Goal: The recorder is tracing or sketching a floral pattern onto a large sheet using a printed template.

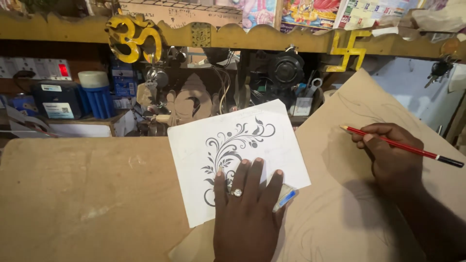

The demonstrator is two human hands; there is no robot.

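My left hand (245, 204) lies flat on a white sheet of paper (194, 150) printed with a grey floral scroll pattern, pressing it down. A ring sits on one finger, and a small white and blue eraser (285, 197) is tucked under the fingers at the paper's right edge. My right hand (388, 155) holds a red pencil (403, 146) with a black end, its tip pointing left and lifted over a tilted brown board (340, 213). Faint pencil lines show on that board.
A brown wooden worktop (82, 194) spreads to the left. Behind it a cluttered shelf holds a blue cylinder with a white cap (96, 94), dark boxes, wires, a round black part (286, 68) and scissors. Yellow ornaments (132, 39) hang on a yellow scalloped rail.
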